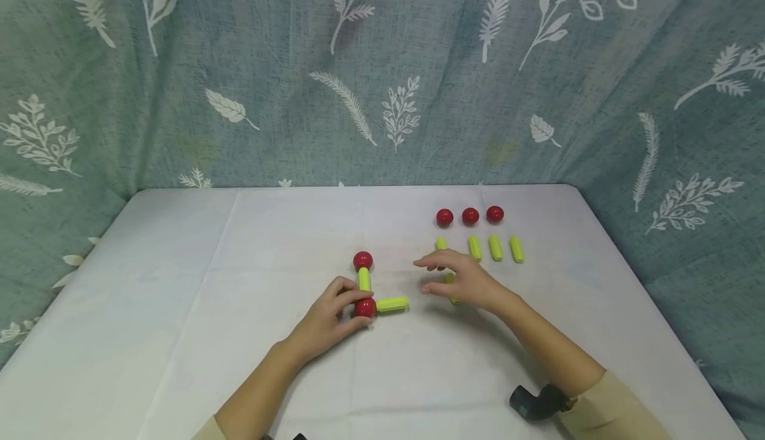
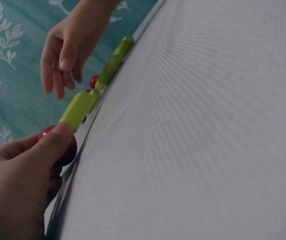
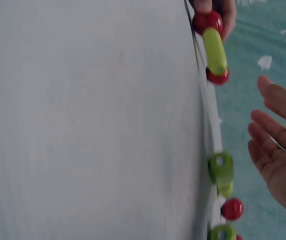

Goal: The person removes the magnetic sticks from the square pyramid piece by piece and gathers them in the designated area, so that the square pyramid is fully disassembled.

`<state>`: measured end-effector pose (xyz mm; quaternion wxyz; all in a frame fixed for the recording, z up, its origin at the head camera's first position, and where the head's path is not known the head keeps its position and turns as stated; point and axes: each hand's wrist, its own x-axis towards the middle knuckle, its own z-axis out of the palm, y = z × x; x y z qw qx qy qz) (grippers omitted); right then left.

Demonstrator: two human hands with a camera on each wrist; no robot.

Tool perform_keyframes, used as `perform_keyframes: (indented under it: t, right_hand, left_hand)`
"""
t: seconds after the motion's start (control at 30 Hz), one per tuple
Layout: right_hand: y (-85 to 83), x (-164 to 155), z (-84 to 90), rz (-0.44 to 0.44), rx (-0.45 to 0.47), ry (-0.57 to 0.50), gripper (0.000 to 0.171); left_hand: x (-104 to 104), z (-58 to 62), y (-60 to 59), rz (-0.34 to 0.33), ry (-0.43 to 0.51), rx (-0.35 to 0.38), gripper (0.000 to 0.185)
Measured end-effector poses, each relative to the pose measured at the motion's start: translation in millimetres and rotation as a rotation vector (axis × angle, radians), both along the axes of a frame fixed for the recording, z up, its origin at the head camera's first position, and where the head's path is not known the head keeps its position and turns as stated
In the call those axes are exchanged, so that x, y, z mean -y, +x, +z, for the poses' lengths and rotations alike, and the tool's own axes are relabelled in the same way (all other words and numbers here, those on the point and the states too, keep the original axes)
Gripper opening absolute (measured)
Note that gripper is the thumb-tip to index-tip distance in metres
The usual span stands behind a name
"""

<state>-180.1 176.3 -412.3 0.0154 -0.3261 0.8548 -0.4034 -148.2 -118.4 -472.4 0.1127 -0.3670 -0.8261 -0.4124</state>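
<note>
Steadying the corner red ball (image 1: 365, 308) mid-table (image 1: 269, 247) in the left hand's (image 1: 327, 317) pinch should help its 2 green rods (image 1: 392, 304) stay square while the right hand (image 1: 475, 284), fingers parted, holds nothing.

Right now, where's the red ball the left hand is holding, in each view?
Head: ball, lower middle, slightly left of centre.
Left wrist: ball, left side, below mid-height, partly covered.
Right wrist: ball, near the top edge, right of centre.
Shared landmark: the left hand gripping it, partly cut off in the right wrist view.
</note>
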Motion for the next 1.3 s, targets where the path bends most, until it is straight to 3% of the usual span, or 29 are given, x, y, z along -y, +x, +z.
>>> perform_keyframes:
  t: [0.2, 0.47, 0.83, 1.3]
  right_hand:
    - [7.5, 25, -9.2, 0.113, -0.03, 0.046, 0.04]
    - [14.5, 43, -25.1, 0.153, -0.061, 0.036, 0.032]
    - [23.5, 49, -36.3, 0.069, -0.204, 0.048, 0.026]
    - [45.1, 46, -34.8, 0.006, -0.172, 0.052, 0.025]
  left_hand:
    - [1, 2.0, 0.1, -0.019, 0.006, -0.001, 0.044]
    - [2, -0.9, -0.5, -0.042, 0.02, -0.025, 0.043]
    - [3, 6.2, 1.5, -0.053, -0.08, 0.044, 0.041]
    - [0, 12.9, 7.9, -0.061, -0.116, 0.137, 0.04]
